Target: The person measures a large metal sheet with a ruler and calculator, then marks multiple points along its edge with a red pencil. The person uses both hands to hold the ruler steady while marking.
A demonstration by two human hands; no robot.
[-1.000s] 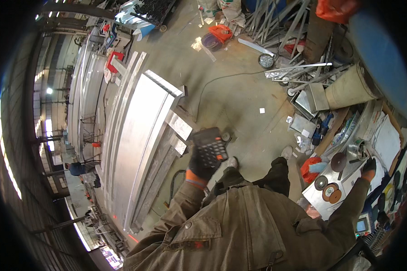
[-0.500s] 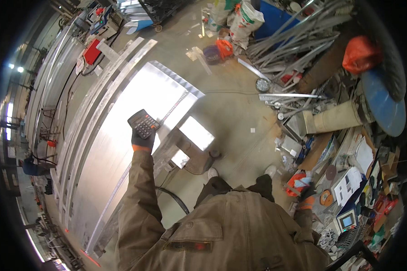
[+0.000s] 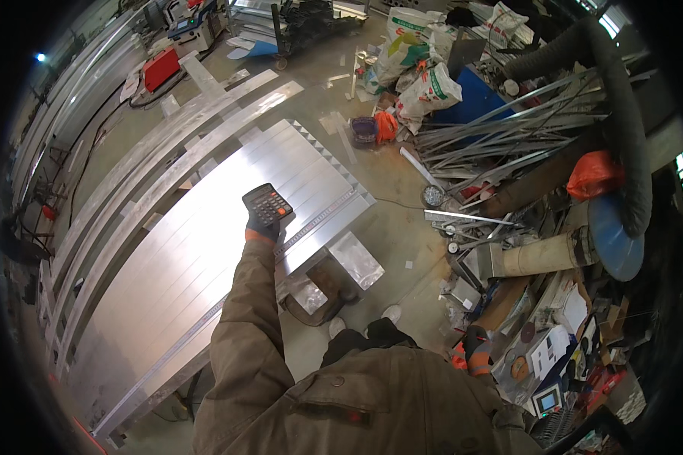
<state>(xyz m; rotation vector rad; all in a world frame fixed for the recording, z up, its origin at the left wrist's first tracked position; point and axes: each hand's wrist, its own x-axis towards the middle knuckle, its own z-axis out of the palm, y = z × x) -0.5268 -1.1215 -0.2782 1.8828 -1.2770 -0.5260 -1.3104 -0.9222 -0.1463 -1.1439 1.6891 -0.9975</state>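
Observation:
My left hand (image 3: 264, 227), in a dark glove with an orange cuff, is closed around a black calculator (image 3: 269, 203). It holds the calculator face up above a long panel of bright metal strips (image 3: 205, 220). A tape measure (image 3: 322, 225) lies stretched along the panel's near side, passing beneath that hand. Off to the right, my gloved right hand (image 3: 476, 345) is at the edge of the cluttered bench. Its fingers are closed, and a thin red stick (image 3: 460, 331), perhaps a pencil, pokes out from them.
Long metal bars (image 3: 140, 167) lie beyond the panel. White sacks (image 3: 432, 95) and a heap of metal offcuts (image 3: 508, 129) occupy the far right. A thick duct (image 3: 618, 136) rises near a blue disc (image 3: 617, 236). A small screen unit (image 3: 548, 400) stands among papers and tools.
The view has shifted, showing more of the panel. My left hand still holds the calculator. My right hand has come up from the bench clutter, and a thin red stick now shows at its fingers.

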